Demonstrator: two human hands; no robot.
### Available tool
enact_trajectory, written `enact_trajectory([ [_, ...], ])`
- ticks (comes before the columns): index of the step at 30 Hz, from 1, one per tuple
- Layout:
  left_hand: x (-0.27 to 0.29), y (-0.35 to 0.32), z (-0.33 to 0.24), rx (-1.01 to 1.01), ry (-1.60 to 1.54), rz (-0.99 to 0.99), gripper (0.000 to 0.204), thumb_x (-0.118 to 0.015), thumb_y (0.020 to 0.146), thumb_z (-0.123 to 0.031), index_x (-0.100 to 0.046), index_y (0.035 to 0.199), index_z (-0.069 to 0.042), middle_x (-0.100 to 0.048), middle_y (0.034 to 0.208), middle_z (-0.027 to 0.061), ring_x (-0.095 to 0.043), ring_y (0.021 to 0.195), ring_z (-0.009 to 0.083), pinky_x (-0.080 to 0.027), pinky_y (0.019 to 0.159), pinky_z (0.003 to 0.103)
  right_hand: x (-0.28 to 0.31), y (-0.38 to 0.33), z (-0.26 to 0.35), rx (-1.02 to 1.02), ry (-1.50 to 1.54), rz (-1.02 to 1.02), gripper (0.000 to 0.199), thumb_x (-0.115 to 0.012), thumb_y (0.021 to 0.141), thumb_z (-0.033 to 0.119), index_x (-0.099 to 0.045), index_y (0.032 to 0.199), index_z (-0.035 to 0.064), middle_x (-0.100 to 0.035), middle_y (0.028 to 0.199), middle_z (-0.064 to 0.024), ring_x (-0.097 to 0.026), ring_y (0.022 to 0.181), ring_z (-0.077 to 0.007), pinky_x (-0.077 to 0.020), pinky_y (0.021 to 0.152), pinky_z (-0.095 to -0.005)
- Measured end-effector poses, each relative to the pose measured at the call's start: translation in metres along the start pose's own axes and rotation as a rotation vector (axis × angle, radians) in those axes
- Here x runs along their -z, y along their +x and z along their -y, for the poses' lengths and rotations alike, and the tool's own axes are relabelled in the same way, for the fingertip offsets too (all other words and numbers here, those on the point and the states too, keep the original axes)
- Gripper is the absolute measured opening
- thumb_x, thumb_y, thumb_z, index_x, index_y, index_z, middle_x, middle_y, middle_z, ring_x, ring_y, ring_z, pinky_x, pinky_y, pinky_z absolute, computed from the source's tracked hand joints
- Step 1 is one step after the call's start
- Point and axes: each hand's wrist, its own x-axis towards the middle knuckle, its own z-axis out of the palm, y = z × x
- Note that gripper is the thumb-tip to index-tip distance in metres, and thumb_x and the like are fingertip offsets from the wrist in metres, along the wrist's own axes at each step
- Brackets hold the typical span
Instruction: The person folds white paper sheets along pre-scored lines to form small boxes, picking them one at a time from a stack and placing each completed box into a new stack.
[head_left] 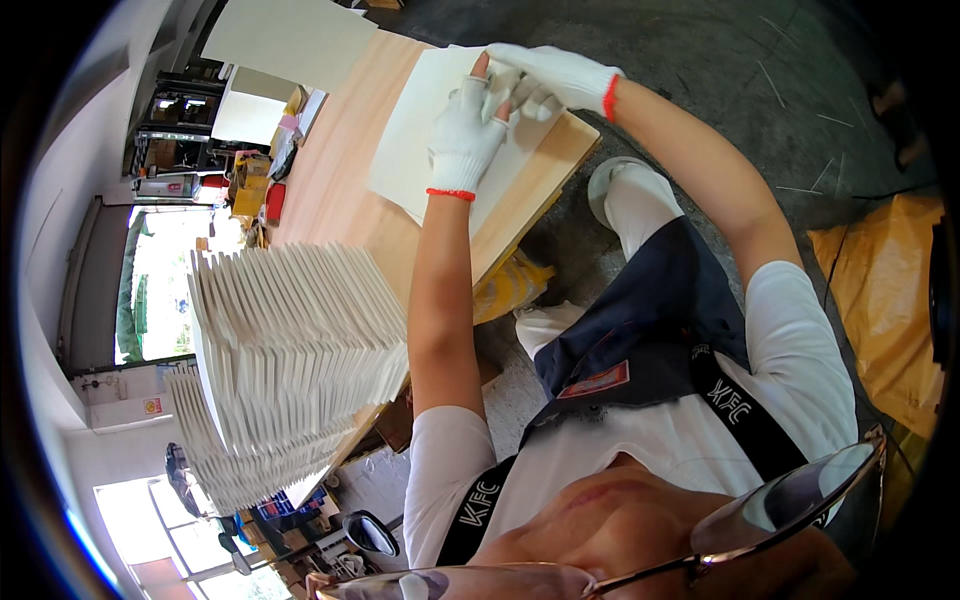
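My left hand [466, 135] wears a white knitted glove with a red cuff, and bare fingertips poke out of it. Its fingers are apart, raised above white sheets [400, 165] lying on a wooden tabletop. My right hand [560, 78], gloved the same way, reaches in from the right and meets the left hand's fingers. Grey-coated fingertips curl between the two hands; what the right fingers hold there, if anything, is hidden. The sheets lie slightly fanned beneath both hands, near the table's edge.
Tall stacks of white sheets or panels [300, 340] stand on the table's near left. More large pale sheets [290, 40] lie at the far end. Yellow packages and tools [255, 185] line the left side. A yellow sack [885, 290] rests on the floor to the right.
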Motion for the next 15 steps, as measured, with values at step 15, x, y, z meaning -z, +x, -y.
enact_trajectory([
  [15,0.021,-0.198,-0.034,0.794,-2.075,-0.386,0.059,-0.051,0.095,-0.031,-0.035,0.141,0.001,-0.051,0.136,0.0202,-0.054,0.122,0.0363,-0.048,0.1,0.046,0.03,-0.098,-0.006,-0.041,0.136,0.076,0.035,-0.054,0.097,0.035,-0.059,0.104,0.0012,-0.061,0.07,-0.004,-0.037,0.041,-0.0014,-0.0251,0.035,-0.0187],
])
